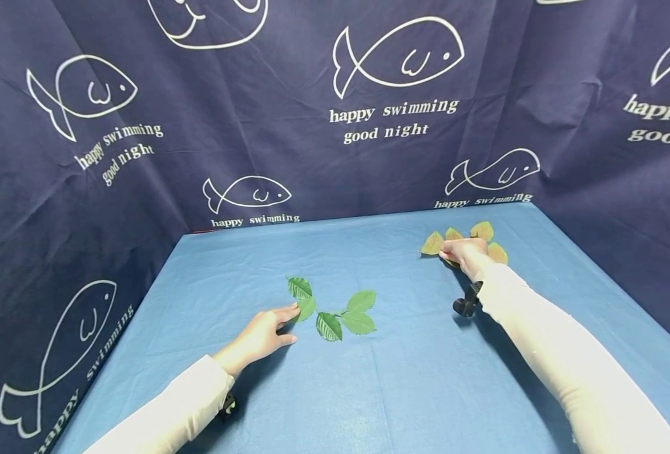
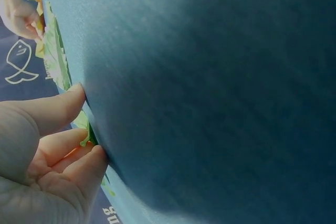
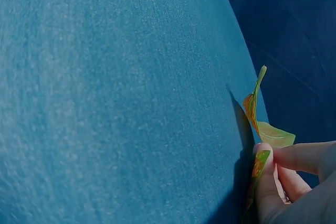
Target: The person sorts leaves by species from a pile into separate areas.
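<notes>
Nearest, white sleeves: the left sleeve [image 1: 170,410] enters at the lower left of the frame, the right sleeve [image 1: 568,366] at the lower right, each with a black wrist mount showing, the left one [image 1: 228,405] by its cuff and the right one [image 1: 467,301] below its cuff.
Left hand, left of centre: this hand [image 1: 264,334] lies relaxed, fingers reaching forward and thumb set apart, its fingertips touching one leaf and gripping nothing that shows; the left wrist view is shadowed and side-on, so how firmly they press is hard to judge.
Green leaves, centre: the leafy green sprig [image 1: 328,326] spreads across the middle of the frame, two leaves at its left end, one in the middle and a pair at its right. The light touch on the left end probably serves to steady it without creasing it.
Right hand, upper right: this hand [image 1: 465,253] is closed in a pinch, thumb and fingers drawn together on a leaf.
Yellow leaves, upper right: the yellowish sprig [image 1: 482,230] fans out around that hand, partly hidden by it; a fingertip hold seems chosen because the leaves are thin and flat.
Worktop: blue and cloth-covered [image 1: 380,384], faintly creased, with shadows under both arms.
Room: navy curtains [image 1: 295,120] enclose the back and sides, printed with white fish and "happy swimming good night".
</notes>
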`<state>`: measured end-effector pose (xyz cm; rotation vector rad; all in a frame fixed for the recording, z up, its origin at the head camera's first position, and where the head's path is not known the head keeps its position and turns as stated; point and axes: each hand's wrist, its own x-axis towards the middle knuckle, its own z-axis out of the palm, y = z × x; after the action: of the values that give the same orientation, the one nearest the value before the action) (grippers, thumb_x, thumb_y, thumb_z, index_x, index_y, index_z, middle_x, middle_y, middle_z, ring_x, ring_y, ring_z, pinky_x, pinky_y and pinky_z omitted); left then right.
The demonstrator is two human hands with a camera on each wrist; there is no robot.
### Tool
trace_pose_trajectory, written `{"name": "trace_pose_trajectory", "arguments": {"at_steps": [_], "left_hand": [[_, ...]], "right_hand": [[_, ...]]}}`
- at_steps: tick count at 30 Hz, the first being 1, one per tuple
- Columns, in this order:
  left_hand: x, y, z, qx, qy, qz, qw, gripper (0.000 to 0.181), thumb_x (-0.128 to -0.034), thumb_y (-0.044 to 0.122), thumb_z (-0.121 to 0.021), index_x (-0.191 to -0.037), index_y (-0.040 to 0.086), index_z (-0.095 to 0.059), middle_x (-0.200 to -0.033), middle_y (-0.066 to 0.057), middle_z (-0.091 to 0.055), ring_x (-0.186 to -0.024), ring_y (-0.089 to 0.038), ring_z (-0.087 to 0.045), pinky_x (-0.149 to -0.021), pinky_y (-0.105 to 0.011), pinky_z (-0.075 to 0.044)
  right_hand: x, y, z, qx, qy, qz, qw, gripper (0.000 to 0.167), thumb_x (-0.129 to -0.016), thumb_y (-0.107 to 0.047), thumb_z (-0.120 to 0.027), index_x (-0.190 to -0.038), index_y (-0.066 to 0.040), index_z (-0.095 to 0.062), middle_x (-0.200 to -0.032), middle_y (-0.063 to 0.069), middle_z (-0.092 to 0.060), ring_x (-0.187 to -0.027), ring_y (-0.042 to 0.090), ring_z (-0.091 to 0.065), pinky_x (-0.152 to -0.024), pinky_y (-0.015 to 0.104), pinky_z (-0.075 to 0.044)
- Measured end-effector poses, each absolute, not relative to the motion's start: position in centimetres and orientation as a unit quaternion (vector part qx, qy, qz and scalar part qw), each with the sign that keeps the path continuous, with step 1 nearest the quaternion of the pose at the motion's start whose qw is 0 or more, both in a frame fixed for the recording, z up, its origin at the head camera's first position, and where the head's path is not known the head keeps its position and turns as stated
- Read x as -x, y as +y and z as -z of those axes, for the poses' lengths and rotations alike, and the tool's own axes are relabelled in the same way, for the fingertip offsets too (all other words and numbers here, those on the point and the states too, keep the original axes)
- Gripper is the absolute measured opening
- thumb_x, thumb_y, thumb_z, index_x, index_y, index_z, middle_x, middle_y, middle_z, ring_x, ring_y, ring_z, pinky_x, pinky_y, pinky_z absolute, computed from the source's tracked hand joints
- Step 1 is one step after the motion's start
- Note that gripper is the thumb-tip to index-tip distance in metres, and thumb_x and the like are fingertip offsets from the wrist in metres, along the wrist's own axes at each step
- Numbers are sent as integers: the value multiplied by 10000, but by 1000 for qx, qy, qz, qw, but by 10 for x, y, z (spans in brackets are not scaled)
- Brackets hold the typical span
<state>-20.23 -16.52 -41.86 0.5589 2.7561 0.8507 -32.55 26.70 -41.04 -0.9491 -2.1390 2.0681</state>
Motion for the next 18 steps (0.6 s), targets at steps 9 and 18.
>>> {"name": "trace_pose_trajectory", "arguments": {"at_steps": [9, 18], "left_hand": [[201, -165, 418, -187, 933, -289, 101, 590, -844, 83, -739, -1387, 13, -518, -1501, -118, -432, -1270, -330, -533, -1010, -390, -516], [202, -166, 418, -177, 936, -284, 114, 607, -853, 109, -736, -1411, 54, -504, -1516, -96, -417, -1214, -322, -583, -993, -402, -535]], "right_hand": [[328, 268, 409, 310, -676, -668, 24, 301, -810, 80, -664, -1075, -10, -555, -638, -50, -615, -527, 17, -649, -694, 175, -606], [321, 269, 405, 313, -684, -658, 41, 205, -789, 62, -627, -953, -53, -581, -499, -110, -590, -530, -3, -630, -606, 143, -579]]}}
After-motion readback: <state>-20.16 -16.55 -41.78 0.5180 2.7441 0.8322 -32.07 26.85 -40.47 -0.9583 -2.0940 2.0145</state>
